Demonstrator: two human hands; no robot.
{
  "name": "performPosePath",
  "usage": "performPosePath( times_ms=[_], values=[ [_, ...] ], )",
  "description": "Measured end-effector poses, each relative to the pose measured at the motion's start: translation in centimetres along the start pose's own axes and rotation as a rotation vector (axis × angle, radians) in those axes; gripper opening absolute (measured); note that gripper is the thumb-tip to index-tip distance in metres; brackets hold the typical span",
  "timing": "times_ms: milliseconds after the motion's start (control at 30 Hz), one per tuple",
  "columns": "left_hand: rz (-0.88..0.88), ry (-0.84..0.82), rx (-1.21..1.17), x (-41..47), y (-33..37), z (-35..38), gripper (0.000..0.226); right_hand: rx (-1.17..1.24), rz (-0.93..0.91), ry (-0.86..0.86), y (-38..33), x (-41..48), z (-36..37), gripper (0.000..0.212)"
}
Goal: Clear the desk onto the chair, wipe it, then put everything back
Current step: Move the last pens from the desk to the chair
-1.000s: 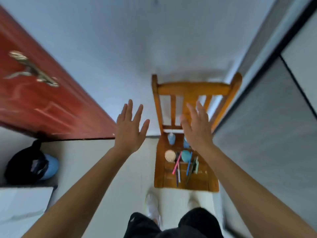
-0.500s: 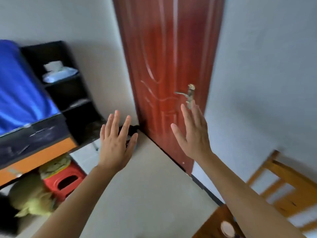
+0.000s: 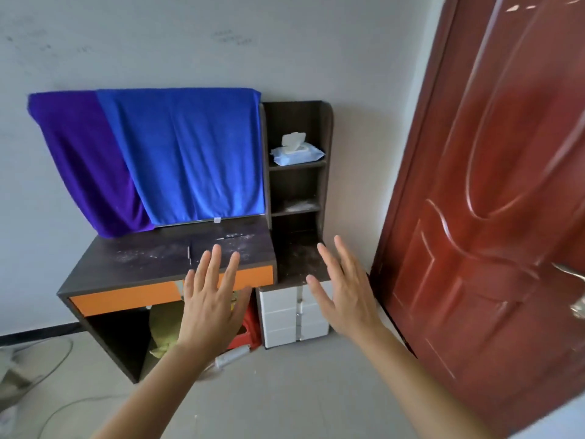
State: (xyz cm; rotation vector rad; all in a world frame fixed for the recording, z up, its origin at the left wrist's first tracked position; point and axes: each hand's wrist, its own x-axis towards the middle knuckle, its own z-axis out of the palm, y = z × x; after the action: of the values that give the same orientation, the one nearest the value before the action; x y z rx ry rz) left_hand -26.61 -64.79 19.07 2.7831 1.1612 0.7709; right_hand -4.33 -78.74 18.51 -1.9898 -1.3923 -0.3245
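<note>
Dark-brown counter (image 3: 152, 261): straight ahead, beyond the raised hands. Its top is dusty, with pale specks and smears. One thin pale line near the middle may be a pen or a scratch; it is too small to tell.
Change: a second ago the view faced the wooden chair loaded with the small things. It then swept past the red door (image 3: 490, 217) and now faces the counter. The chair is out of view.
Left hand (image 3: 212, 308): empty, with fingers straight and spread and the back toward the camera. It is raised in front of the counter's orange front strip (image 3: 126, 296) and touches nothing.
Right hand (image 3: 345, 296): also empty, fingers straight, raised in front of the white drawers (image 3: 285, 318), apart from the left hand.
Wipes pack (image 3: 297, 152): on the top shelf of the dark shelf unit (image 3: 326, 185) at the counter's right end. Its lid is flipped up and a sheet stands out.
Towels: a blue towel (image 3: 190, 153) and a purple towel (image 3: 85, 160) hang over the back panel, their hems reaching down to the counter top.
Meaning for the task: clearing looks done, so wiping is likely the step in hand. The next move calls for something to wipe with, probably from the wipes pack.
Risk: the hanging hems may get in the way along the back edge.
</note>
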Motion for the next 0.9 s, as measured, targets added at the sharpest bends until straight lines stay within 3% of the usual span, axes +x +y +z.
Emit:
performPosePath(
  times_ms=[267,500,900],
  values=[
    [-0.116,-0.136,-0.008,4.2,-7.1,6.2,0.071,-0.013,0.027,-0.211,2.0,5.0,11.3,0.061],
    [-0.197,-0.250,0.040,13.1,-14.6,13.6,0.081,0.035,0.052,-0.286,6.6,14.4,22.1,0.060],
    [-0.449,-0.393,0.092,24.6,-23.8,20.4,0.072,0.070,0.012,-0.547,9.9,31.3,37.3,0.061]
  ],
)
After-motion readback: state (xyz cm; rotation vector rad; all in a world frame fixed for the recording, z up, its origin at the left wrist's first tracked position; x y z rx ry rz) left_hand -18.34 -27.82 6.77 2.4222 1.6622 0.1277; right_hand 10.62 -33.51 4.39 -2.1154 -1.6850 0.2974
